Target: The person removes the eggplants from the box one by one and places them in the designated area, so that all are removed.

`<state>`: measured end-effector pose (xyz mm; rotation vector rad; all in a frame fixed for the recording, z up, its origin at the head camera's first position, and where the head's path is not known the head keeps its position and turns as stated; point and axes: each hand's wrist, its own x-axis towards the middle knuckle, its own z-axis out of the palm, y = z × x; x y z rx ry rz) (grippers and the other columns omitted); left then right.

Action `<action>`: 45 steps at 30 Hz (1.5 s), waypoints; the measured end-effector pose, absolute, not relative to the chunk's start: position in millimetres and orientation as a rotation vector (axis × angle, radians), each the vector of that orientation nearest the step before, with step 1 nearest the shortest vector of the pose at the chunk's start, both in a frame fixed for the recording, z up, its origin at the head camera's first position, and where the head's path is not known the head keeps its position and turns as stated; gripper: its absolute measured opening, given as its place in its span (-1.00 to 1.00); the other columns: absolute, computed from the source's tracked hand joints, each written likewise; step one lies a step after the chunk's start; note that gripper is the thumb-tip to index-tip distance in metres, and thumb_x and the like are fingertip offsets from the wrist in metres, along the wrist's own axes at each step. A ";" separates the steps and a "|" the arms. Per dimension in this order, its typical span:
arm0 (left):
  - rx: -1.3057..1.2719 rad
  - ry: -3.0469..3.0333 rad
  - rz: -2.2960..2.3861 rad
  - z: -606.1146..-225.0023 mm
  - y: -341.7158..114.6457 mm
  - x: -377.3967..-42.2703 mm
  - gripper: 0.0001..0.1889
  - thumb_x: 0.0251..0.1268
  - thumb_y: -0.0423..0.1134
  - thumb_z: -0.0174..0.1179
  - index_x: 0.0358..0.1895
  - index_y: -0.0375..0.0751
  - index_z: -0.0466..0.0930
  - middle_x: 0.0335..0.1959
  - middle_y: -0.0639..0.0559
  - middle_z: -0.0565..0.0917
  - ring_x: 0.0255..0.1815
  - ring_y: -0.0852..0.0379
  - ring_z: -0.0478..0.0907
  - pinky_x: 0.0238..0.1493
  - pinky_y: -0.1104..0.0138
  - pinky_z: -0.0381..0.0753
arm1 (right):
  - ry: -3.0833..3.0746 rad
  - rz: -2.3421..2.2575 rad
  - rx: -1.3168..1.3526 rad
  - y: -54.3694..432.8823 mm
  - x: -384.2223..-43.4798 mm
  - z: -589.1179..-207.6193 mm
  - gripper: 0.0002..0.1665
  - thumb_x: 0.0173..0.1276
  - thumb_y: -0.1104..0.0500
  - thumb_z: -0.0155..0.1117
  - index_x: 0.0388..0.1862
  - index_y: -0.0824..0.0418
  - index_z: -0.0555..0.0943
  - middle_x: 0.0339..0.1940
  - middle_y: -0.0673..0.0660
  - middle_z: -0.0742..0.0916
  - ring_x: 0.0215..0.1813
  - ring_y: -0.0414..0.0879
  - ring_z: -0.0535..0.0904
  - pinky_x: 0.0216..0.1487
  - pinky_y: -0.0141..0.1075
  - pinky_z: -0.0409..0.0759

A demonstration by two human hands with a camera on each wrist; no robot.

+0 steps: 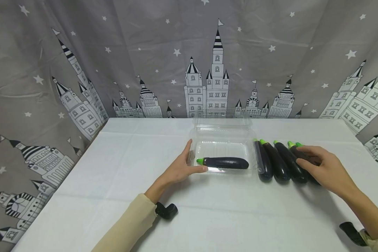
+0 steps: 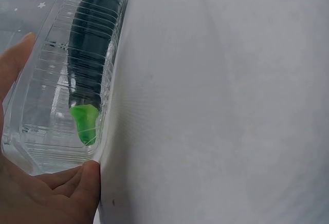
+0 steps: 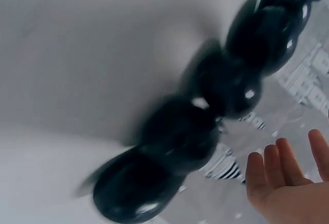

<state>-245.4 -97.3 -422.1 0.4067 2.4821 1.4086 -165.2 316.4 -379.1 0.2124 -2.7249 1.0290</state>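
A clear plastic clamshell container (image 1: 222, 148) lies with its lid folded back. Along its front side, inside, is an eggplant (image 1: 226, 162) with a green stem end (image 2: 86, 124) pointing left. My left hand (image 1: 184, 166) holds the container's front left corner, thumb at the front rim, other fingers (image 2: 87, 188) bent against the left end. To the right, several dark eggplants (image 3: 139, 183) lie side by side, green ends away from me. My right hand (image 1: 329, 171) is over the rightmost ones, partly covering them; its fingers (image 3: 275, 165) look spread and apart from them in the right wrist view.
A white cloth covers the table (image 1: 113, 175). Behind it hangs a grey curtain (image 1: 138, 42) printed with castles and stars. The lid (image 1: 222, 120) leans back near the table's far edge. The leftmost eggplant (image 1: 264, 162) of the row lies close beside the container.
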 end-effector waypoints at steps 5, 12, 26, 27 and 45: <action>0.404 2.477 1.414 -422.8 -97.8 -245.3 0.28 0.01 0.12 0.47 0.62 0.04 -0.37 0.60 -0.13 -0.11 0.58 -0.11 -0.18 0.46 -0.15 -0.13 | -2.714 1.044 0.308 296.0 -164.5 -375.5 -0.55 0.42 0.20 0.29 0.23 0.35 0.53 0.13 0.36 0.61 0.10 0.31 0.54 -0.05 -0.61 0.38; 0.394 2.463 1.433 -422.6 -98.1 -244.6 0.28 0.01 0.13 0.47 0.62 0.06 -0.36 0.60 -0.10 -0.12 0.58 -0.08 -0.19 0.46 -0.15 -0.13 | -2.703 1.001 0.378 274.9 -162.7 -372.9 -0.57 0.38 0.16 0.34 0.19 0.23 0.59 0.09 0.19 0.65 0.08 0.14 0.56 0.01 -0.50 0.43; 0.406 2.462 1.433 -421.6 -97.4 -245.0 0.28 0.02 0.10 0.47 0.62 0.02 -0.37 0.60 -0.11 -0.13 0.58 -0.09 -0.20 0.46 -0.14 -0.15 | -2.689 1.067 0.468 237.0 -175.1 -377.1 -0.61 0.37 0.21 0.34 0.16 0.26 0.61 0.08 0.19 0.66 0.14 0.14 0.55 0.11 0.03 0.46; 0.406 2.462 1.432 -421.7 -97.4 -245.2 0.28 0.03 0.09 0.47 0.62 0.02 -0.37 0.60 -0.11 -0.13 0.58 -0.09 -0.20 0.46 -0.14 -0.15 | -2.681 1.079 0.469 234.4 -176.2 -377.7 -0.62 0.36 0.22 0.34 0.14 0.25 0.61 0.08 0.19 0.66 0.16 0.13 0.54 0.12 0.05 0.45; 0.410 2.453 1.441 -422.0 -98.5 -245.0 0.27 0.04 0.10 0.47 0.62 0.05 -0.38 0.61 -0.10 -0.13 0.58 -0.08 -0.21 0.46 -0.14 -0.15 | -2.678 1.171 0.562 195.8 -195.5 -381.1 -0.68 0.34 0.28 0.32 0.07 0.25 0.66 0.05 0.17 0.69 0.16 0.12 0.54 0.15 0.09 0.47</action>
